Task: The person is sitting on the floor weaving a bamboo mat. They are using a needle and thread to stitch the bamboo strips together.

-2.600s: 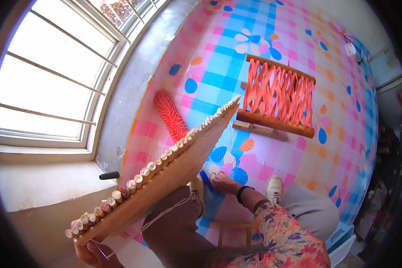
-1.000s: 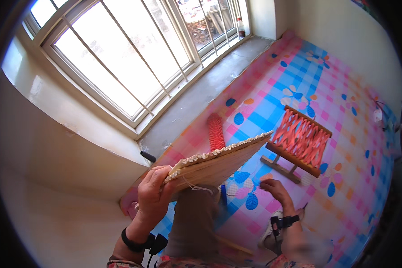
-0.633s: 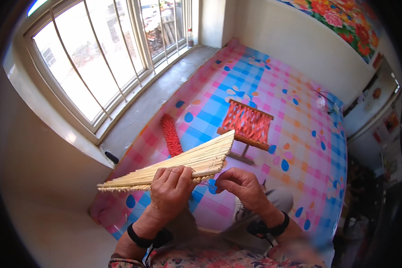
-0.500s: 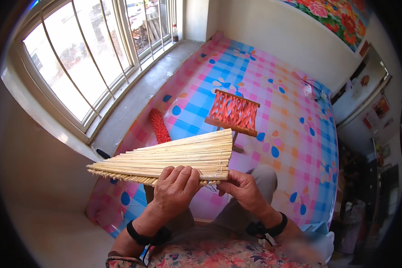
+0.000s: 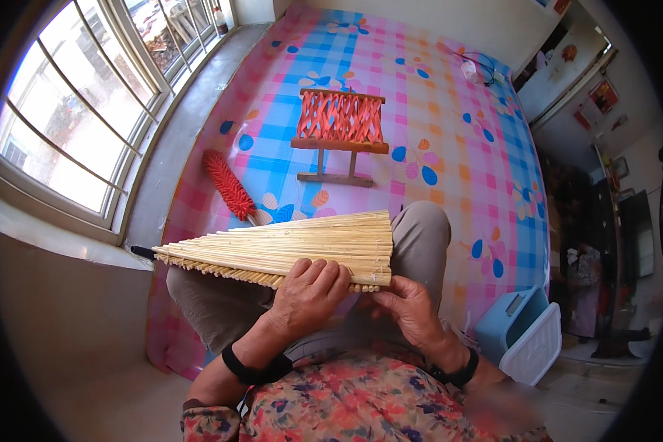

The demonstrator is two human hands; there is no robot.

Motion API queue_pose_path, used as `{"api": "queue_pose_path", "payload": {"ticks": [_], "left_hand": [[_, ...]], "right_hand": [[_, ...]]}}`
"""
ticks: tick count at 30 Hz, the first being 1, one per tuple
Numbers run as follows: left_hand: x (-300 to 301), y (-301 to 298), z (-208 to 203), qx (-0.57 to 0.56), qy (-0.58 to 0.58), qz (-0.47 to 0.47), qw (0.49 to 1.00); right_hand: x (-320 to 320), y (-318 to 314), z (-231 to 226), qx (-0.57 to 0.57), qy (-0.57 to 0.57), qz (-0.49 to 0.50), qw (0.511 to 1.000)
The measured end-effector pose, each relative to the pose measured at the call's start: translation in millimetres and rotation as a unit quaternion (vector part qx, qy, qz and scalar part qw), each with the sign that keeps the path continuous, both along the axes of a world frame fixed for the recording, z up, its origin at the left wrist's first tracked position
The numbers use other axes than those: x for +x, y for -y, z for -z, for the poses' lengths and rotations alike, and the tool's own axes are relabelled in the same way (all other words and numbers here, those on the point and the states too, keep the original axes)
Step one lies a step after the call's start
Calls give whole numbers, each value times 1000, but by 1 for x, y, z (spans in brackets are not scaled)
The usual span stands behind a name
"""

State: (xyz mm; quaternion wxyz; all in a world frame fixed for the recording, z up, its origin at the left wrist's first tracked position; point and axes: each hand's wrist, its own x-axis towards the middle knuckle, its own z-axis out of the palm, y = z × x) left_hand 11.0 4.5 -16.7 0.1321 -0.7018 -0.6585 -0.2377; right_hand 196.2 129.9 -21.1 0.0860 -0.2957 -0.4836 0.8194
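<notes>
A folded mat of pale yellow stalks lies across above my lap. Its stalks fan out from a tapered left end to a wide right edge, and stalk ends show in a row along the near side. My left hand is closed over the near edge, knuckles up, pressing the layers together. At the near right corner, my right hand has its thumb and fingers pinched together, touching the stalk ends. What is between those fingertips, if anything, is hidden.
Ahead stands a small wooden stool with a red woven seat. A red fluffy duster lies left of it on the checked, flowered sheet. Barred windows line the left. A blue bin with a white lid stands at right.
The view has tilted and shifted, so the stool and duster sit higher and further left, and the blue bin shows more fully. Both hands stay at the mat, which lies slightly flatter.
</notes>
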Motion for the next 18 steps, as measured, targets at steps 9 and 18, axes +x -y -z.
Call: {"api": "queue_pose_path", "payload": {"ticks": [9,18], "left_hand": [[8,-35,30,-62,16,10,998],[-3,-54,26,-81,20,19,996]], "right_hand": [[13,-14,34,9,24,101,995],[-8,-17,49,-40,-28,112,993]]}}
